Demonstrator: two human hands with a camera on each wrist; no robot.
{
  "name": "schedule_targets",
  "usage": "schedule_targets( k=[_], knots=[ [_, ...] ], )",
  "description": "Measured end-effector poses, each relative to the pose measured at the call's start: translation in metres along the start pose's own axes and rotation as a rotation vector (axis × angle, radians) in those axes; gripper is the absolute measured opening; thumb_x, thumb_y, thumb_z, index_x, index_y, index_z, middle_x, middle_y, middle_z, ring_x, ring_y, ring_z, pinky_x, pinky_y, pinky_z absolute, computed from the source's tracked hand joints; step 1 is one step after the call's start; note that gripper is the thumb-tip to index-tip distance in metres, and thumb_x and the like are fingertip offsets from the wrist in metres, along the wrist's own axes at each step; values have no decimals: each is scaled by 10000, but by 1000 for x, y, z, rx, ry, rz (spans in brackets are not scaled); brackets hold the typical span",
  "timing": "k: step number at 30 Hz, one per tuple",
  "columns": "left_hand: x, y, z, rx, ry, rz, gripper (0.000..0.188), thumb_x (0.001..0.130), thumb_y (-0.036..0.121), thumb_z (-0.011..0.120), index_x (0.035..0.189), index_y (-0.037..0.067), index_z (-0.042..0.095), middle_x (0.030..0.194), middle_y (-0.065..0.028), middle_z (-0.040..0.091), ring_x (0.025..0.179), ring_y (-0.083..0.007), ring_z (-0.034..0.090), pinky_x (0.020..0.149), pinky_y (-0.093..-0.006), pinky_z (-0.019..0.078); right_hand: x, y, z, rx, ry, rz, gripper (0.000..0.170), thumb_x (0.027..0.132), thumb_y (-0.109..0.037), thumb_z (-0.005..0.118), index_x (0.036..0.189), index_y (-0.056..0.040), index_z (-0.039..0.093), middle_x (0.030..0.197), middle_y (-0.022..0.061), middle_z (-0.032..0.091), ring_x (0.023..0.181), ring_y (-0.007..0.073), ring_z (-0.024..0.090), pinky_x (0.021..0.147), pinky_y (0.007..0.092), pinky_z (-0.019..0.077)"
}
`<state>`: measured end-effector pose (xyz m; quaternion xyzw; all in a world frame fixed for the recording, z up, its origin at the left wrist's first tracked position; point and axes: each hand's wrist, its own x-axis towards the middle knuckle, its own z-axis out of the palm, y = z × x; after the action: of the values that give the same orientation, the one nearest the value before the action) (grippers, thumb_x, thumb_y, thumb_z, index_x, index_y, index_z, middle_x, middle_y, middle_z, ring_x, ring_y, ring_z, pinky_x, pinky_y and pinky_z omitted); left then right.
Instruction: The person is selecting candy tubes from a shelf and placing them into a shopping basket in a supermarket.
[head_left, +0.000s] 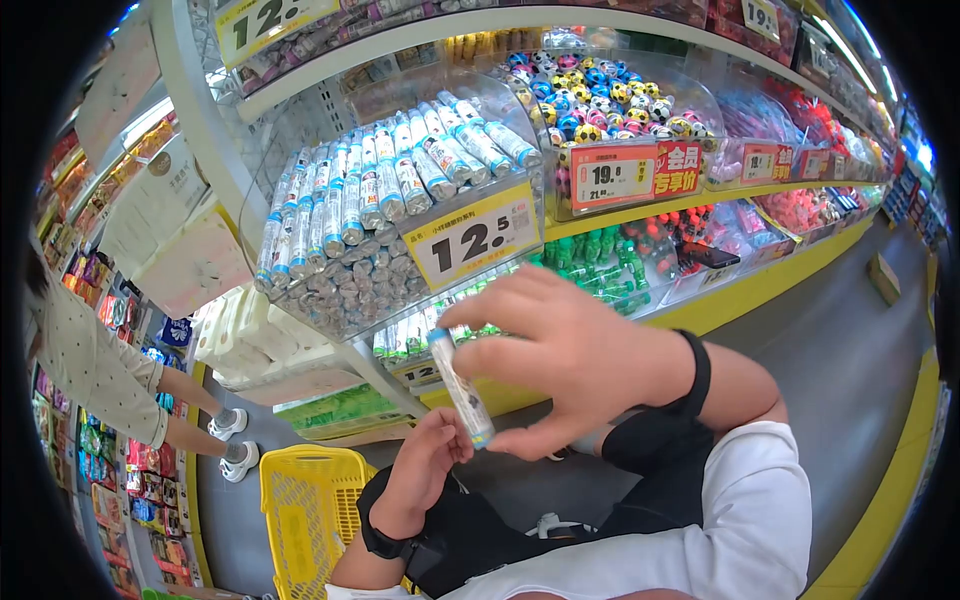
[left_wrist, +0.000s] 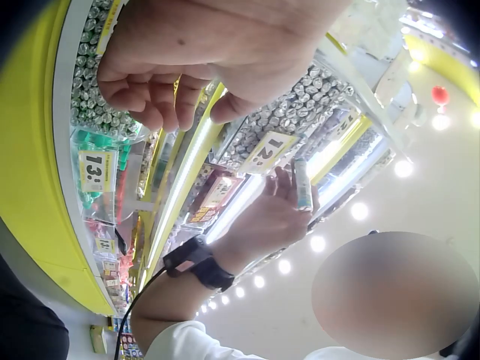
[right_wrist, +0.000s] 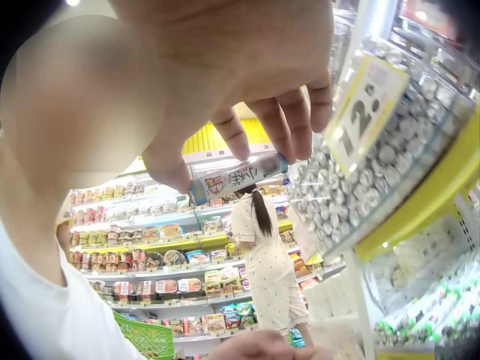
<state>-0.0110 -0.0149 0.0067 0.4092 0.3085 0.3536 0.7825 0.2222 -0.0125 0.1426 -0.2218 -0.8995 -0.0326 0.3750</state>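
A slim candy roll (head_left: pixel 461 392), white with printing and light blue ends, is pinched lengthwise in my right hand (head_left: pixel 570 350). In the right wrist view the thumb presses one end of the candy roll (right_wrist: pixel 238 178) and fingertips meet the other. My left hand (head_left: pixel 430 460) is close beside the roll's lower end in the head view, its fingers loosely bent. Nothing lies between the fingers of the left hand (left_wrist: pixel 202 60) in the left wrist view. Straight ahead, a clear bin (head_left: pixel 345 318) holds many similar rolls behind a yellow price sign (head_left: pixel 475 235).
A bin of colourful ball-shaped sweets (head_left: pixel 610 100) stands to the right, green bottle-shaped packs (head_left: pixel 605 262) below. On the floor at left is a yellow basket (head_left: pixel 300 455). Another person (head_left: pixel 110 350) stands further left among stocked shelves. A grey aisle floor (head_left: pixel 800 300) runs right.
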Motion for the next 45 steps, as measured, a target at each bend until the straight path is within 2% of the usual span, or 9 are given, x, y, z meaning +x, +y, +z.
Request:
schedule_targets(
  k=[6, 11, 14, 17, 20, 23, 26, 34, 45],
  knots=[
    [3, -2, -7, 5, -50, -6, 205, 853, 238, 553, 936, 51, 538, 823, -41, 550, 777, -136, 533, 713, -257, 420, 64, 28, -30, -10, 19, -73, 402, 679, -326, 699, 941, -66, 538, 874, 138, 572, 854, 333, 569, 734, 419, 440],
    [4, -4, -7, 15, -45, -7, 201, 855, 231, 553, 918, 41, 532, 804, -45, 539, 767, -135, 526, 709, -258, 417, 111, 50, -35, -47, -55, 104, 473, 696, -398, 682, 953, -31, 531, 837, 160, 609, 807, 347, 598, 694, 421, 461],
    [5, -5, -8, 21, -45, -8, 199, 857, 228, 553, 917, 39, 534, 803, -48, 539, 770, -141, 526, 708, -259, 416, 141, 54, -38, 27, -224, 403, 510, 670, -425, 683, 955, -12, 596, 877, 186, 647, 850, 324, 621, 718, 399, 473],
    [4, -6, -7, 39, -38, -2, 195, 858, 222, 550, 913, 35, 536, 803, -53, 539, 769, -145, 523, 705, -261, 414, 170, 74, -24, -61, -317, 453, 549, 654, -465, 702, 938, -8, 589, 922, 187, 634, 754, 278, 608, 664, 398, 480],
    [3, -3, -8, 47, -76, -3, 166, 870, 198, 528, 921, 40, 538, 830, -39, 538, 777, -131, 510, 720, -256, 405, 193, 89, -18, -103, -414, 444, 542, 654, -480, 679, 899, 4, 663, 959, 213, 651, 823, 266, 625, 704, 384, 489],
    [2, -2, -8, 46, -100, -5, 152, 876, 187, 517, 924, 44, 539, 844, -32, 537, 780, -123, 502, 730, -251, 398, 212, 103, -3, -200, -358, 457, 521, 657, -476, 663, 886, -11, 715, 1035, 228, 643, 865, 254, 640, 730, 372, 491],
    [-1, -2, -10, 40, -109, -3, 157, 877, 189, 516, 924, 41, 539, 840, -33, 537, 779, -124, 501, 730, -247, 395, 224, 112, 0, -204, -446, 479, 627, 683, -507, 653, 1072, -15, 673, 1079, 223, 637, 890, 263, 648, 768, 383, 498],
    [-7, -1, -14, 48, -82, 10, 206, 859, 215, 543, 894, 11, 538, 797, -69, 541, 755, -151, 514, 697, -259, 406, 233, 118, -3, -353, -630, 578, 612, 714, -494, 632, 1108, -26, 651, 1091, 216, 634, 900, 262, 649, 782, 388, 500],
    [-11, 0, -15, 36, -107, -1, 197, 875, 202, 525, 902, 7, 539, 805, -70, 541, 762, -148, 508, 699, -257, 401, 244, 121, 7, -475, -710, 625, 591, 757, -477, 603, 1157, -42, 621, 1108, 207, 630, 915, 262, 649, 803, 393, 502]
  ],
)
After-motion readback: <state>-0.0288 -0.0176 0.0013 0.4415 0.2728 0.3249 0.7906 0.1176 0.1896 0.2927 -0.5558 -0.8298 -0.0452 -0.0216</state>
